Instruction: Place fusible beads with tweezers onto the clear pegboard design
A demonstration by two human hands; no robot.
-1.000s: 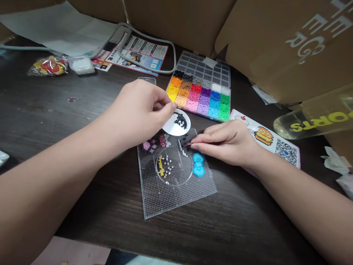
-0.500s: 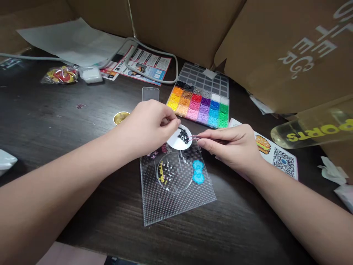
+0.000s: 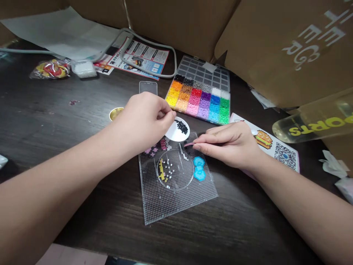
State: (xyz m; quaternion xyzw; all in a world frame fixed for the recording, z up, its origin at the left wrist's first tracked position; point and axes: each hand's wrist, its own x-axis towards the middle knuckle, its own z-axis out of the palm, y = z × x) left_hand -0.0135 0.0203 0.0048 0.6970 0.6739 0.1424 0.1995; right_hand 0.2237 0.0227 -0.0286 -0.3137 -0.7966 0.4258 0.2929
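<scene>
Pinched at its left edge by my left hand (image 3: 150, 116), a small white dish (image 3: 172, 134) is tilted and holds black beads (image 3: 182, 127). My right hand (image 3: 228, 145) is closed on tweezers (image 3: 189, 144), whose tips are over the clear pegboard (image 3: 176, 202) just below the dish. Whether a bead is between the tips is too small to tell. A clear round dish (image 3: 179, 182) with yellow beads (image 3: 161, 171) and white beads (image 3: 169, 167) rests on the pegboard. Pink bead pieces (image 3: 151, 150) lie at its upper left, and a blue bead bow (image 3: 199, 169) lies on the right.
Behind my hands stands an open compartment box (image 3: 200, 99) of coloured beads. A burger pattern sheet (image 3: 288, 149) lies to the right, beside a clear yellow-lettered bag (image 3: 303, 127). A gold tin (image 3: 114, 113), a leaflet (image 3: 140, 55) and a bagged bundle (image 3: 52, 70) are at the left and back.
The tweezers have moved from the black beads in the white dish down to the pegboard. My left hand still holds the dish. The whole view has shifted slightly.
</scene>
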